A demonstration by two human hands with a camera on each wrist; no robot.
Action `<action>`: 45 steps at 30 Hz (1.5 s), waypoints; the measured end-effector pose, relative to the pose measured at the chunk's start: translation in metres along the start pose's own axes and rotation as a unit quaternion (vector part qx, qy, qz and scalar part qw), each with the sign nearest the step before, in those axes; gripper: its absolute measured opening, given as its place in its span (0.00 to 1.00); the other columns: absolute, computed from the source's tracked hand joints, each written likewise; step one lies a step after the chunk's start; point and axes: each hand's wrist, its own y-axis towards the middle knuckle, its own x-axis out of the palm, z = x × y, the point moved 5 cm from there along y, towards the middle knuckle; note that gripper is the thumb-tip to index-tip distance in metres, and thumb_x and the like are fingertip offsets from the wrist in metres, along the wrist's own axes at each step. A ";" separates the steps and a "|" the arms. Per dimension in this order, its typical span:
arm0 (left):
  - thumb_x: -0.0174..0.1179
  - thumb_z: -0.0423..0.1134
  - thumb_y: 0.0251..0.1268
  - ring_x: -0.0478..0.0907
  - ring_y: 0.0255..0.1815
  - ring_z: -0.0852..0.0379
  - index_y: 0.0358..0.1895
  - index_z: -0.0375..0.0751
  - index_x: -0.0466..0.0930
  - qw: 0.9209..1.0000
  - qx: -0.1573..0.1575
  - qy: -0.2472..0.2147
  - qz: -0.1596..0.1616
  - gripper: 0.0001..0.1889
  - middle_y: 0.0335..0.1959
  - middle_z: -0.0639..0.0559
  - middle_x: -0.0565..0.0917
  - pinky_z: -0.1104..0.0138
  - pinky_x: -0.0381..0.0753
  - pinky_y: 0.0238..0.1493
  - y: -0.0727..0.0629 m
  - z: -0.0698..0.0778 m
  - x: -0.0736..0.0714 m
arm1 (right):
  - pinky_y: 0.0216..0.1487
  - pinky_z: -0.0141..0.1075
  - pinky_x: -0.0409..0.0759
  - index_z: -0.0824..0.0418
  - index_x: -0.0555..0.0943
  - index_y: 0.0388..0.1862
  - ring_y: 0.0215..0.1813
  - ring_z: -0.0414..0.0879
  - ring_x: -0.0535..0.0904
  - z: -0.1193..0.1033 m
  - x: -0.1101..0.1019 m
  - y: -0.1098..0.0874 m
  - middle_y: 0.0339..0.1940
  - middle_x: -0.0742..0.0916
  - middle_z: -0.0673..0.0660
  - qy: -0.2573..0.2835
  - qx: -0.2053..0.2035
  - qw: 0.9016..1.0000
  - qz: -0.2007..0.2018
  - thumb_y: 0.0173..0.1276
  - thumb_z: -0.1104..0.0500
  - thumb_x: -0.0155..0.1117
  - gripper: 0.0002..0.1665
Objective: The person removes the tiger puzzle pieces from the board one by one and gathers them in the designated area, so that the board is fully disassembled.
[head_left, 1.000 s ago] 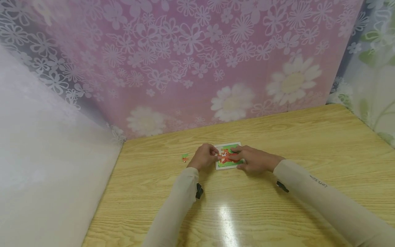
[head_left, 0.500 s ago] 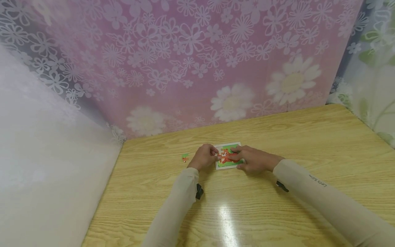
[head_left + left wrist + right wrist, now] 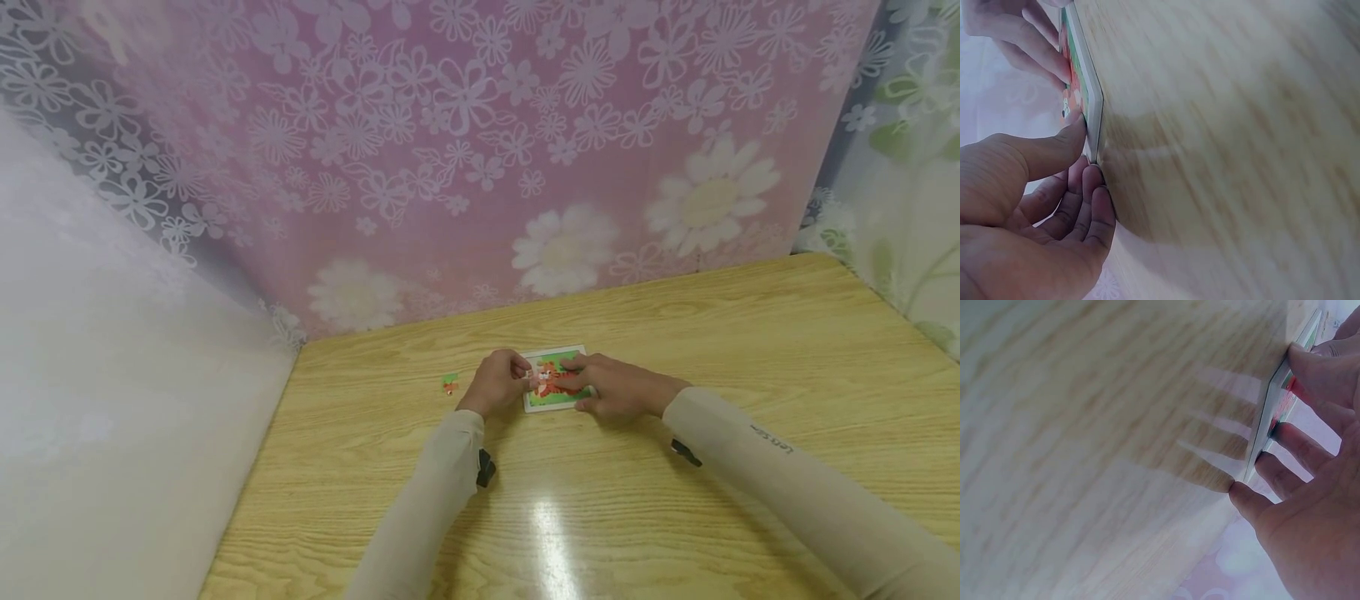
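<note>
You have the flat rectangular tiger puzzle with a white border (image 3: pixel 551 400) lying on the pale yellow wood-grain worktop (image 3: pixel 712 333), between your hands. Your left hand (image 3: pixel 491 383) has its grip grasping the puzzle at its left edge, thumb on the picture and fingers curled against the side. Your right hand (image 3: pixel 618 389) has a released grip: its fingers spread across the right part, touching the picture, with the thumb at the near edge. A small green-and-orange puzzle piece (image 3: pixel 450 383) lies left of your left hand, apart from it.
</note>
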 end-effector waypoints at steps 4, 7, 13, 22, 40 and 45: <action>0.70 0.37 0.66 0.76 0.36 0.56 0.45 0.35 0.83 1.000 -0.003 -0.014 0.012 0.10 0.35 0.50 0.81 0.63 0.79 0.40 -0.002 0.002 -0.001 | 0.67 0.63 0.68 0.63 0.75 0.71 0.74 0.71 0.64 0.000 0.000 0.000 0.74 0.69 0.73 -0.002 -0.003 1.000 -0.001 0.73 0.61 0.66 0.29; 0.70 0.36 0.66 0.78 0.36 0.56 0.43 0.36 0.84 0.999 -0.005 -0.022 0.023 0.09 0.35 0.51 0.82 0.63 0.80 0.41 -0.004 0.003 -0.001 | 0.66 0.63 0.68 0.63 0.75 0.71 0.73 0.71 0.64 -0.001 0.000 0.001 0.74 0.69 0.73 -0.002 -0.004 1.000 -0.001 0.73 0.61 0.66 0.29; 0.66 0.33 0.69 0.81 0.35 0.59 0.41 0.38 0.85 0.999 -0.003 -0.028 0.043 0.02 0.34 0.51 0.85 0.65 0.82 0.40 -0.006 0.002 -0.002 | 0.66 0.62 0.69 0.62 0.75 0.72 0.73 0.70 0.66 -0.001 -0.001 0.000 0.73 0.70 0.73 -0.002 0.005 1.000 0.004 0.72 0.61 0.67 0.30; 0.67 0.37 0.70 0.80 0.33 0.59 0.38 0.41 0.88 0.997 -0.017 -0.044 0.061 0.04 0.33 0.54 0.86 0.66 0.79 0.36 -0.005 -0.006 -0.004 | 0.67 0.62 0.68 0.64 0.75 0.70 0.73 0.69 0.66 -0.002 -0.001 -0.001 0.73 0.70 0.74 0.002 -0.001 1.000 0.006 0.72 0.61 0.67 0.29; 0.64 0.35 0.72 0.86 0.39 0.50 0.41 0.38 0.87 0.990 0.005 -0.105 0.097 0.04 0.35 0.51 0.88 0.62 0.84 0.38 -0.020 -0.017 -0.025 | 0.69 0.61 0.66 0.65 0.76 0.70 0.74 0.68 0.64 -0.002 -0.001 -0.001 0.73 0.70 0.72 0.006 -0.006 1.000 0.008 0.72 0.61 0.66 0.28; 0.65 0.35 0.71 0.86 0.38 0.49 0.41 0.39 0.87 0.988 -0.001 -0.115 0.102 0.04 0.36 0.49 0.88 0.61 0.84 0.39 -0.031 -0.033 -0.038 | 0.68 0.61 0.67 0.65 0.76 0.70 0.74 0.68 0.65 -0.002 0.000 -0.002 0.73 0.71 0.73 0.004 -0.007 1.000 0.012 0.72 0.61 0.67 0.28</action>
